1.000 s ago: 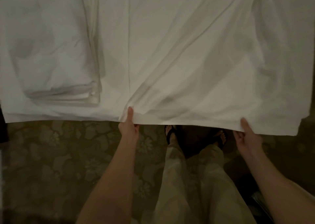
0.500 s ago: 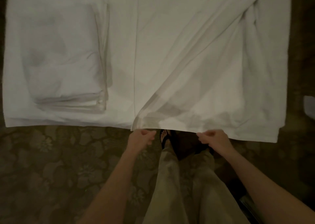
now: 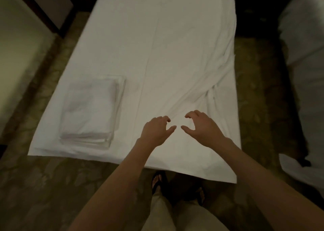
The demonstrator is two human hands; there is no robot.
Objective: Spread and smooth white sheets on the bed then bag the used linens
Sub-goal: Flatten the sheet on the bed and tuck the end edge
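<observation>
A white sheet (image 3: 157, 55) lies spread over the bed, with creases running along its right side toward the near edge. A folded stack of white linen (image 3: 91, 111) sits on the sheet at the near left. My left hand (image 3: 156, 130) and my right hand (image 3: 201, 127) hover side by side above the near middle of the sheet, fingers loosely curled, thumbs pointing at each other. Neither hand holds anything.
Patterned carpet (image 3: 43, 187) surrounds the bed. A second bed with white bedding (image 3: 305, 72) stands to the right across a narrow aisle. A pale wall or panel (image 3: 17, 46) is at the left. My feet in dark sandals (image 3: 157, 181) stand at the bed's foot.
Both hands have let go of the sheet's near edge and moved forward over the bed. The view has pulled back and now shows the whole bed.
</observation>
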